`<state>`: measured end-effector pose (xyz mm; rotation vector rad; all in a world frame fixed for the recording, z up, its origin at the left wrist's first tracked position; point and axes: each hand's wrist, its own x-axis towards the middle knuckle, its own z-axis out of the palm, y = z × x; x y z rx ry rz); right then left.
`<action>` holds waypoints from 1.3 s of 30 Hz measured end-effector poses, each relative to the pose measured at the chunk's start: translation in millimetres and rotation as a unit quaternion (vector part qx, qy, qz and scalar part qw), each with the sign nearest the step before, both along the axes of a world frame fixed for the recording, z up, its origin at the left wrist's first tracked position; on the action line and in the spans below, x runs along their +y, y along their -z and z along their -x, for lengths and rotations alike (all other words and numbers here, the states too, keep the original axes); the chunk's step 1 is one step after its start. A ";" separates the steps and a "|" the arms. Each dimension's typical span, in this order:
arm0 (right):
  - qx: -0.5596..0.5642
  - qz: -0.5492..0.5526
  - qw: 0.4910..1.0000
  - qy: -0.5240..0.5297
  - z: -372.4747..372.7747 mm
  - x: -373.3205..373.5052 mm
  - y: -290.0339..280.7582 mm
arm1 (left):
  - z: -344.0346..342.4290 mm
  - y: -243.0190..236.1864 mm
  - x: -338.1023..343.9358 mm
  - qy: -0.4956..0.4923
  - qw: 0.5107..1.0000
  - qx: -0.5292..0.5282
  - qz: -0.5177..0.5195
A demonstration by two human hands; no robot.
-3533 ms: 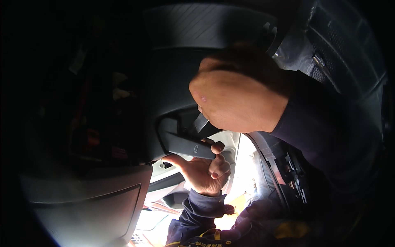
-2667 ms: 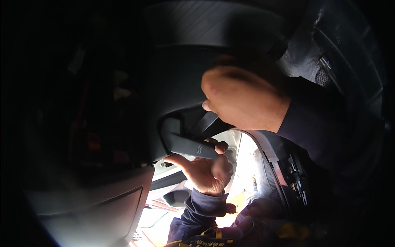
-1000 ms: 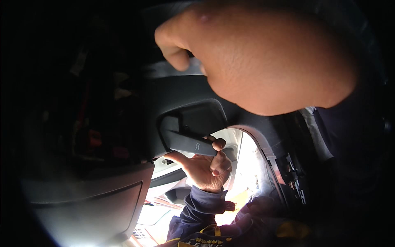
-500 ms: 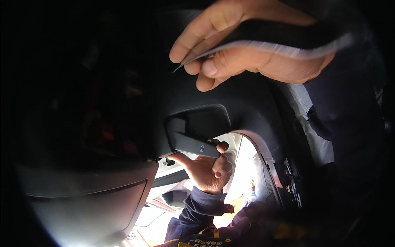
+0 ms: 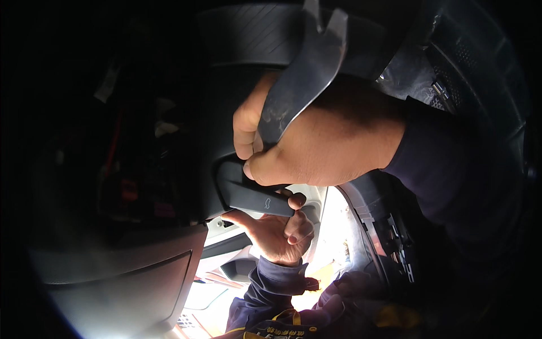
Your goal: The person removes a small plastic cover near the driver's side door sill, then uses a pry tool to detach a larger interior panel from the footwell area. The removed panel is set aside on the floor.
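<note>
A dark bonnet release lever (image 5: 248, 199) with a small car-shaped symbol sits in a recess of the dark trim panel. From below, my left hand (image 5: 278, 236) is closed on it, thumb at its left end and fingertips curled over its right end. My right hand (image 5: 333, 141) reaches in from the right, just above the lever, pinching a flat metal pry tool (image 5: 305, 79). The tool's forked, notched end points up, away from the lever. Its other end is hidden by my right fingers, so I cannot tell whether it touches the trim.
A large grey panel (image 5: 124, 288) fills the lower left. Loose wires and parts (image 5: 127, 189) show dimly at the left. A curved sill trim with metal clips (image 5: 398, 248) runs along the right. Bright light enters through the door opening below.
My right hand has come down and turned over toward the lever, swinging the pry tool's forked end upward. My left hand keeps its hold on the lever. The view has shifted slightly.
</note>
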<state>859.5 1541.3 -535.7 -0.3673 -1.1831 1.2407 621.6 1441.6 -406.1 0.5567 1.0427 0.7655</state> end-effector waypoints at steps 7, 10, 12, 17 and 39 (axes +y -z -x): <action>0.083 -0.011 0.996 -0.016 -6.7 -6.8 -2.4 | 7.0 -1.6 -2.3 0.010 1.000 0.020 -0.005; 0.068 -0.020 0.997 -0.038 -5.6 -5.7 -0.7 | 5.3 -1.7 -3.6 -0.019 1.000 0.020 -0.004; 0.001 -0.006 0.999 -0.032 4.2 -2.8 -5.2 | 1.2 -2.2 -3.7 -0.043 0.999 0.026 -0.003; 0.047 -0.073 0.982 0.170 26.2 -8.4 -7.4 | -8.2 -4.2 -4.5 -0.110 0.992 0.060 -0.007; -0.043 -0.149 0.988 -0.008 43.7 -13.6 -1.6 | 1.1 -7.5 -6.3 -0.081 0.992 0.091 0.009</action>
